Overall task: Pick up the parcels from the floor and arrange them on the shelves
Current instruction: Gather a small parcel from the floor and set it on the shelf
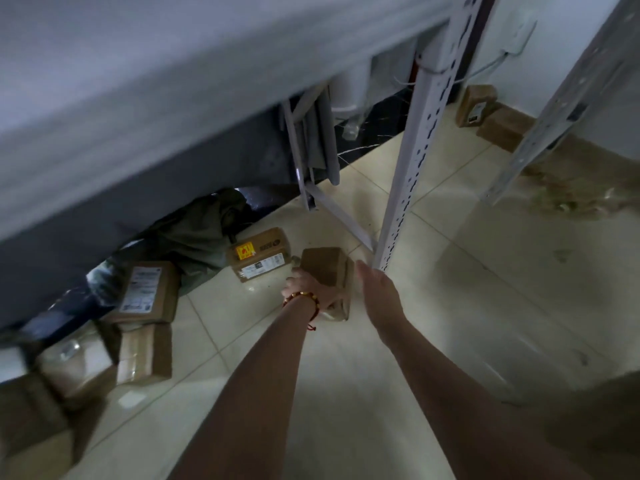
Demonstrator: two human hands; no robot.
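Cardboard parcel (327,270): 1, left hand (304,285) grips | right hand (377,287) beside | floor parcels (259,254): 6

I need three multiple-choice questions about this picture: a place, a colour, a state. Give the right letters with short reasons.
1. Where does the parcel with the yellow sticker lie? A. on a shelf B. on the floor, left of the brown box C. on a chair
2. What colour is the bracelet on the left wrist? A. blue B. white C. red and gold
3. How is the right hand? A. open, holding nothing B. gripping the post C. carrying a parcel
Answers: 1 B, it rests on the floor; 2 C, the beads show it; 3 A, its fingers are straight, while the left hand grips the box.
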